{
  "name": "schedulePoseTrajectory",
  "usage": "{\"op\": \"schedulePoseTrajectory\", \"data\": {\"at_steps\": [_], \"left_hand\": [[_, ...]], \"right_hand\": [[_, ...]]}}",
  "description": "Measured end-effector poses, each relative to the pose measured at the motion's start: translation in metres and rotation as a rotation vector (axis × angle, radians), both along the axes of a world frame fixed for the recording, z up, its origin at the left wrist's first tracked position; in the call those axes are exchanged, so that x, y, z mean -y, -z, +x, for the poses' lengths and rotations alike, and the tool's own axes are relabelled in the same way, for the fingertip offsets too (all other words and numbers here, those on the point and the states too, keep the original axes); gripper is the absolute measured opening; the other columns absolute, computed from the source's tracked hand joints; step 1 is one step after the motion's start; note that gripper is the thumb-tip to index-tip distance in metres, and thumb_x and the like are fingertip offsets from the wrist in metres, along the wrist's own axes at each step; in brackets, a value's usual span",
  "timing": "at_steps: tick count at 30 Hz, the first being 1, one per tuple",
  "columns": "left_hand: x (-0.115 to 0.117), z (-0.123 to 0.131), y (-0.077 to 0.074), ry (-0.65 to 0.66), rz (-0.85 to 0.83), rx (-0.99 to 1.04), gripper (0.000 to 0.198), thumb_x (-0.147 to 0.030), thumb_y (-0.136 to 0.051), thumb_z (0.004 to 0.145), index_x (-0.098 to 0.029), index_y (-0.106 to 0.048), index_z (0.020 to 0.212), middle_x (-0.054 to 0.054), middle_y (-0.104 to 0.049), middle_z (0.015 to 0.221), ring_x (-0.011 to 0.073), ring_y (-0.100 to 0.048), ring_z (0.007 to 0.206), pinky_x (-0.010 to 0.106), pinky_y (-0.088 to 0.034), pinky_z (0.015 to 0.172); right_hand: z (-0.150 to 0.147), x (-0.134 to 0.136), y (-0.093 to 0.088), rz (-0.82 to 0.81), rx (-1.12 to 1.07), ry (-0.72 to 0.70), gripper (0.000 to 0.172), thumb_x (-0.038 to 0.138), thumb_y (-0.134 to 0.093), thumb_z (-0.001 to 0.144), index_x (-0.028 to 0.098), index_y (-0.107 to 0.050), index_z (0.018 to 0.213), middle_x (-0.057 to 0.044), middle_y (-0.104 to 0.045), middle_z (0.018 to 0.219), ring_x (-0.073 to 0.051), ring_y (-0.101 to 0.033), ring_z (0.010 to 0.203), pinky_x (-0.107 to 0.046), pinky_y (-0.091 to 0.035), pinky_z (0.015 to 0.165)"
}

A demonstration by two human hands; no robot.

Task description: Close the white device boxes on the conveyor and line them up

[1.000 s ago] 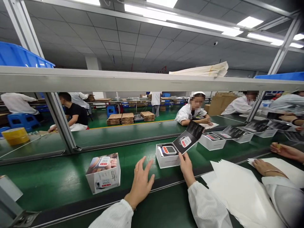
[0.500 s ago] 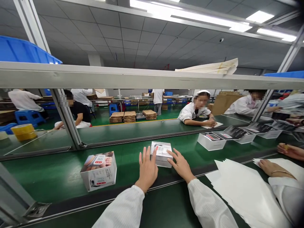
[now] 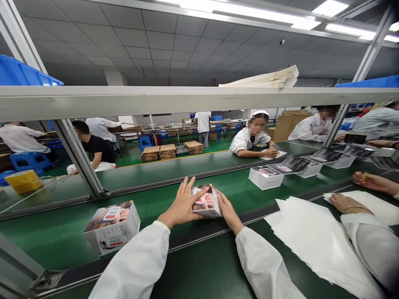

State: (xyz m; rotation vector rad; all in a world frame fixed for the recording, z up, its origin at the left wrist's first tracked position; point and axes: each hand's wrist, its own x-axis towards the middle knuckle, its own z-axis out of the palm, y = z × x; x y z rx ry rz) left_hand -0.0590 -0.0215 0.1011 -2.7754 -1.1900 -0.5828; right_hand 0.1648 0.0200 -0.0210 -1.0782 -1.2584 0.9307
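Between my hands is a small white printed box, with a picture of a wrist monitor on the face towards me. My left hand grips its left side, thumb low and one finger lying across the picture. Against the right side, my right hand presses with its fingers together, partly hidden by the box. Another printed box of the same kind sits on the green conveyor belt to the left, apart from my left hand.
Several open white boxes stand along the belt at right. A stack of white sheets lies near a co-worker's hand. A metal shelf beam crosses above, and a metal post rises at left.
The box between my hands has been turned, so its picture face now shows. My spread fingers have closed around its sides. The other printed box has shifted left in view.
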Motion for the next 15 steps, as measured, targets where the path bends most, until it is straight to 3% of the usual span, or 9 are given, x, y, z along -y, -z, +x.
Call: {"op": "schedulePoseTrajectory", "data": {"at_steps": [2,4,9,15], "left_hand": [[-0.003,0.001,-0.019,0.044,-0.078,-0.094,0.098,-0.043,-0.081,0.072,-0.042,-0.025,0.152,0.01,-0.035,0.146,0.0377,-0.037,0.132,0.053,-0.033,0.106],[-0.007,-0.001,-0.027,0.027,-0.126,-0.157,0.098,-0.046,-0.08,0.072,-0.042,-0.024,0.152,0.011,-0.045,0.136,0.0345,-0.047,0.122,0.047,-0.041,0.098],[-0.015,-0.008,-0.027,-0.043,-0.129,-0.255,0.095,-0.047,-0.08,0.071,-0.04,-0.029,0.151,0.012,-0.051,0.128,0.0358,-0.05,0.119,0.046,-0.042,0.093],[-0.017,-0.016,-0.034,-0.089,-0.209,-0.344,0.096,-0.047,-0.081,0.069,-0.041,-0.03,0.15,0.013,-0.05,0.136,0.0397,-0.05,0.122,0.052,-0.042,0.095]], "right_hand": [[-0.004,0.002,0.003,-0.006,0.129,0.033,0.072,0.068,-0.044,0.086,0.016,-0.056,0.134,-0.013,-0.066,0.123,-0.026,-0.062,0.112,-0.038,-0.049,0.095],[-0.008,0.006,0.005,-0.025,0.265,0.064,0.066,0.06,-0.047,0.087,0.016,-0.055,0.136,-0.011,-0.072,0.108,-0.026,-0.067,0.1,-0.04,-0.05,0.09],[-0.014,0.019,0.003,0.045,0.438,0.021,0.043,0.045,-0.047,0.09,0.021,-0.066,0.12,-0.007,-0.075,0.098,-0.023,-0.07,0.086,-0.035,-0.05,0.083],[-0.012,0.024,-0.003,0.022,0.363,0.017,0.042,0.048,-0.045,0.089,0.02,-0.072,0.103,-0.007,-0.075,0.094,-0.022,-0.071,0.077,-0.033,-0.052,0.077]]}}
